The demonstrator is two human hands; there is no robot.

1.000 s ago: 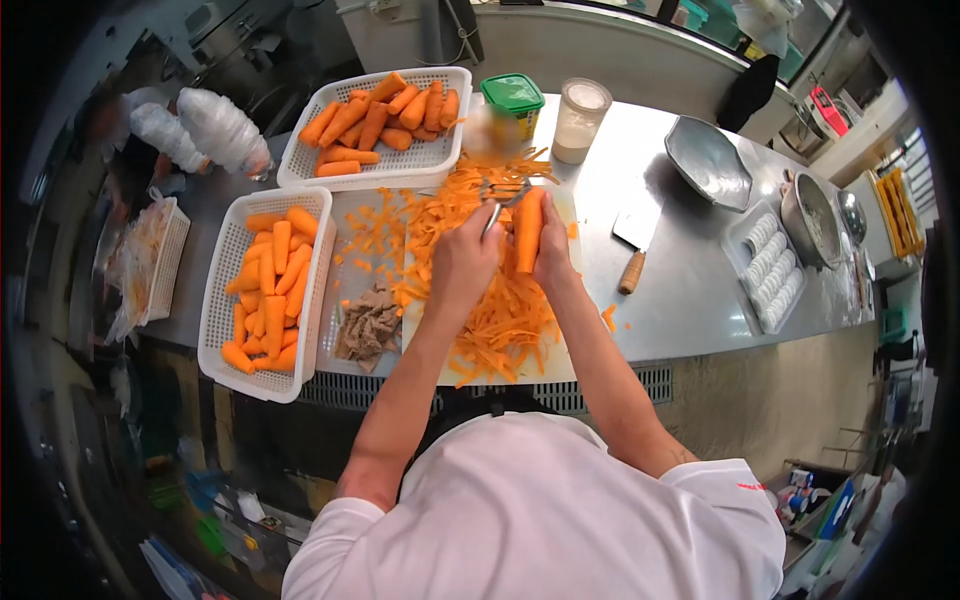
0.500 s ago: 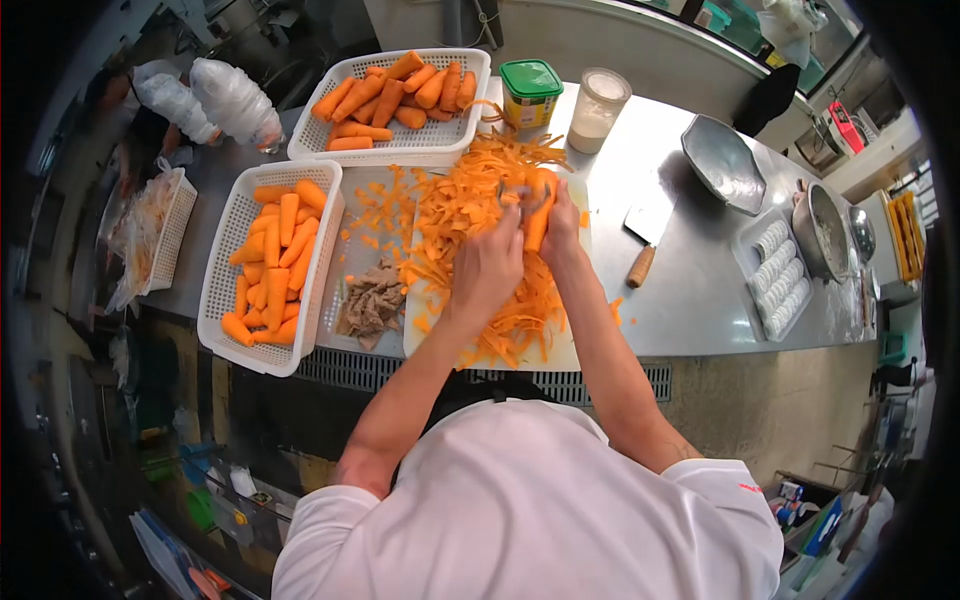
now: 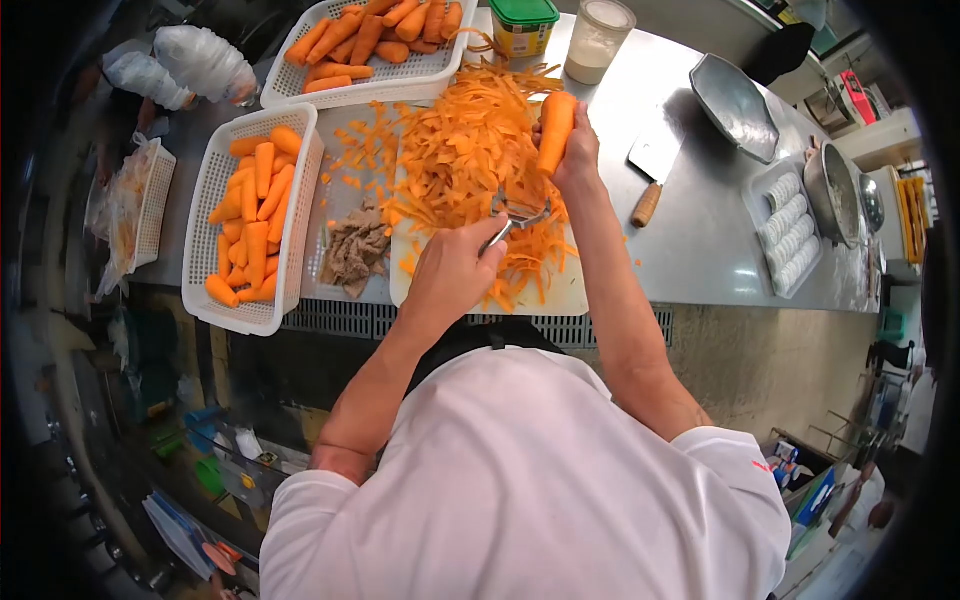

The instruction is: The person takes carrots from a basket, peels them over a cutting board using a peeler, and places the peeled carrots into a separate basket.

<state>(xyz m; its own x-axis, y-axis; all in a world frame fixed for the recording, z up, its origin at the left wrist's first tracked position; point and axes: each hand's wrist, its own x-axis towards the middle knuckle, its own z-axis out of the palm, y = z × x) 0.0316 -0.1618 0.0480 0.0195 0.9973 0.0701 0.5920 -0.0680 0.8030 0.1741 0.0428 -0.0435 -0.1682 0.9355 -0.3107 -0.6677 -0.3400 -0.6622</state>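
My left hand (image 3: 458, 268) is closed round the handle of a metal Y-shaped peeler (image 3: 522, 215), its head above the heap of peelings. In my right hand (image 3: 578, 155) is a carrot (image 3: 556, 132), held tilted with the thick end up and apart from the peeler. Orange carrot peelings (image 3: 470, 140) pile high over a white cutting board (image 3: 572, 285), hiding most of it. Smooth carrots (image 3: 257, 245) fill the white basket (image 3: 192, 270) at the left. Darker, rougher carrots (image 3: 365, 40) lie in another white basket (image 3: 350, 92) at the back.
A crumpled brown cloth (image 3: 357, 248) lies left of the board. Behind the peelings stand a green-lidded tub (image 3: 523, 35) and a jar of pale powder (image 3: 597, 45). On the right are a wooden-handled cleaver (image 3: 652, 165), a grey platter (image 3: 735, 105) and a tray of white rolls (image 3: 783, 235).
My left hand has drawn the peeler away from the carrot, towards my body. The carrot has turned slightly in my right hand. The whole view has tipped, so the table sits higher.
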